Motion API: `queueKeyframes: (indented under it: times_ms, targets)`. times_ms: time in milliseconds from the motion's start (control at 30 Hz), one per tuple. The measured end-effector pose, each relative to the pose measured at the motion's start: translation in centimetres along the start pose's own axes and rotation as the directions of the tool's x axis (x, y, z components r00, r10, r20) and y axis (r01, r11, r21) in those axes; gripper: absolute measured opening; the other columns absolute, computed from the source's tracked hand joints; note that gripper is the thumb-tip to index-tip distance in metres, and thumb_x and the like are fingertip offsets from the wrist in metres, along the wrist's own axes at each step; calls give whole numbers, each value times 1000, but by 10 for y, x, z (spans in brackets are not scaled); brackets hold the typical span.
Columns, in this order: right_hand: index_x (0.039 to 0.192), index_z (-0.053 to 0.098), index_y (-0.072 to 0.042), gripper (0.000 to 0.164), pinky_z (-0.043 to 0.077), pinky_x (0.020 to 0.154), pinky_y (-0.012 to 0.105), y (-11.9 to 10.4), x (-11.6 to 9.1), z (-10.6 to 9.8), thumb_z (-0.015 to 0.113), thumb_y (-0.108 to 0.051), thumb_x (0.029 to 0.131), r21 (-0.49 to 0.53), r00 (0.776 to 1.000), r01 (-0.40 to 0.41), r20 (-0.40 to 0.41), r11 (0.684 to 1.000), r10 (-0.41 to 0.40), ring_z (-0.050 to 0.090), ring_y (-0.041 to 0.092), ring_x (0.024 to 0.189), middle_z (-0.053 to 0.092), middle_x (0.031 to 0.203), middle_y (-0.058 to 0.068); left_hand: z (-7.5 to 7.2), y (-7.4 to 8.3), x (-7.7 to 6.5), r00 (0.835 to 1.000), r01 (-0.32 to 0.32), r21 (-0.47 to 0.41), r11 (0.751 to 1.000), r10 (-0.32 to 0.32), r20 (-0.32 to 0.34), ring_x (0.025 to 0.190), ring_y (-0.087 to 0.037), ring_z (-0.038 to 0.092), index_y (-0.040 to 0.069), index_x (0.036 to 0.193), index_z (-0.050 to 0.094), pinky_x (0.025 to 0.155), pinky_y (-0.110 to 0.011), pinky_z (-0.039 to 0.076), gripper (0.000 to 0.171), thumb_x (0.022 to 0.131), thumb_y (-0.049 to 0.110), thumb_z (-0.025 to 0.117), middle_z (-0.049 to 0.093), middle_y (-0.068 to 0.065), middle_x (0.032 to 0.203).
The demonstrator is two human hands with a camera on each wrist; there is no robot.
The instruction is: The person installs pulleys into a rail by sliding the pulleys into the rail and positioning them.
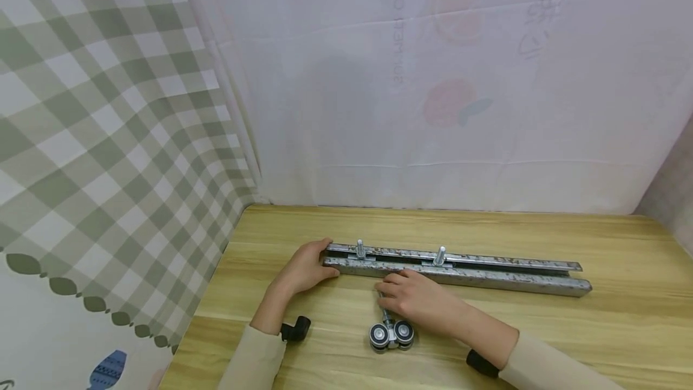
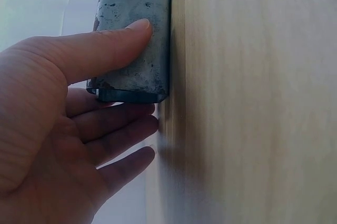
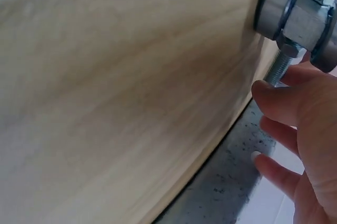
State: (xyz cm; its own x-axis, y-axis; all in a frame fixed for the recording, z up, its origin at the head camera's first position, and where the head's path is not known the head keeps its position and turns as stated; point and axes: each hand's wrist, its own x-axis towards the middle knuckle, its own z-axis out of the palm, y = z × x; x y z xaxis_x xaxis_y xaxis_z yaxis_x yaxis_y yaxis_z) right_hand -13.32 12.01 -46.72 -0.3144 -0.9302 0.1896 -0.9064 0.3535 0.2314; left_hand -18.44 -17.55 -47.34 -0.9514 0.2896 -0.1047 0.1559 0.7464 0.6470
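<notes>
Gripping the left end of a long, scuffed grey steel channel rail (image 1: 487,280) with the left hand (image 1: 303,266); pinching a metal roller with black-and-silver wheels (image 1: 392,337) with the right hand (image 1: 417,300).

Grasping the rail with left thumb on its front face and fingers reaching behind; holding the roller by its silver threaded stem (image 3: 278,69) between right thumb and fingers, just in front of the rail, wheels toward the person. Seen lying lengthwise on the yellowish wood-grain table (image 1: 325,342), with two upright silver bolts (image 1: 441,256) in the slot.

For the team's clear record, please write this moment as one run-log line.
left hand: grips metal rail end | right hand: pinches threaded stem of roller | rail: on wooden table, two bolts protruding
</notes>
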Motion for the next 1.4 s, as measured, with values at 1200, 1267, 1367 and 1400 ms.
queueKeyframes:
  times_ms: [1200,1267,1367,1400]
  targets:
    - [92,75,-21,18,44,66,21,5,-16,-43,85,-13,80,0,991,64,-114,998,-64,44,8,76,57,86,-9,0,-1,1,1000,-25,-9,1000,25,-16,143,-38,48,-3,153,49,117,-51,42,78,89,22,87,53,-21,153]
    - [90,73,-20,20,44,67,21,3,-15,-47,86,-9,80,2,992,68,-111,998,-67,45,7,77,58,87,-9,0,-2,1,1000,-26,-8,1000,26,-13,143,-39,48,-3,154,49,117,-51,42,78,89,22,87,53,-21,153]
    - [89,70,-19,22,46,68,21,0,-16,-50,86,-6,81,29,990,67,-122,997,-63,50,7,78,62,88,-10,0,-2,1,1000,-24,-4,1000,24,-6,143,-38,48,-2,154,49,117,-51,42,78,90,22,86,52,-21,153]
    - [91,70,-19,22,47,69,20,-1,-16,-51,86,-6,81,49,990,67,-127,997,-61,51,7,79,63,89,-10,0,-2,1,1000,-23,-2,1000,23,-4,143,-38,48,-2,154,49,117,-51,42,78,90,22,86,52,-21,154]
